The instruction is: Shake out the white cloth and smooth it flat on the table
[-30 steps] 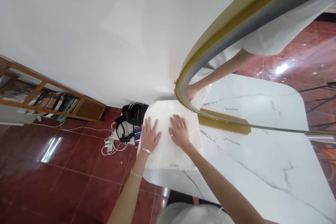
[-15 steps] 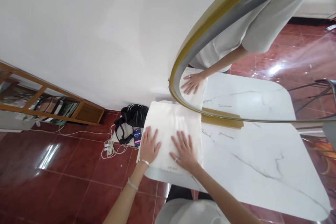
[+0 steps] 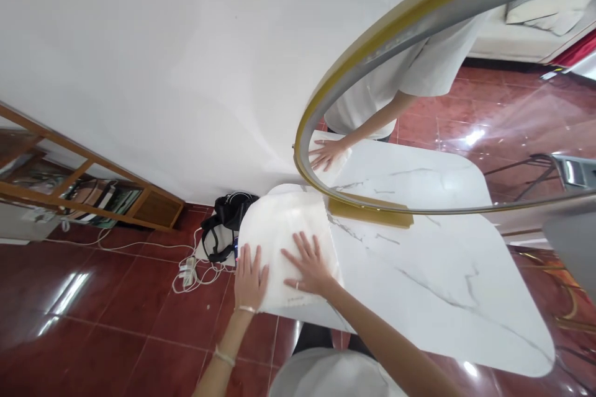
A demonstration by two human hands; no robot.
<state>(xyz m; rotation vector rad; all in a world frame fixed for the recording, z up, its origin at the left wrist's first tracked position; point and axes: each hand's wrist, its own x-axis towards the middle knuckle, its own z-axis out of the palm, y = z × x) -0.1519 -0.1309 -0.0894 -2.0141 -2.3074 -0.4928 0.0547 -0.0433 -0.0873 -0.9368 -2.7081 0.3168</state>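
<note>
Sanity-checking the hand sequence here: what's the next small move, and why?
I'd probably slide the right hand outward toward the white cloth's right edge, with the left hand as anchor. Both hands lie on the cloth, fingers extended; the left is at its left edge, while the right's fingers sit inboard of the right edge.

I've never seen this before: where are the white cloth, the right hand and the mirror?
White cloth (image 3: 280, 221): head view, bare upper middle.
Right hand (image 3: 311, 270): head view, its back.
Mirror (image 3: 444, 121): head view, its glass.
</note>
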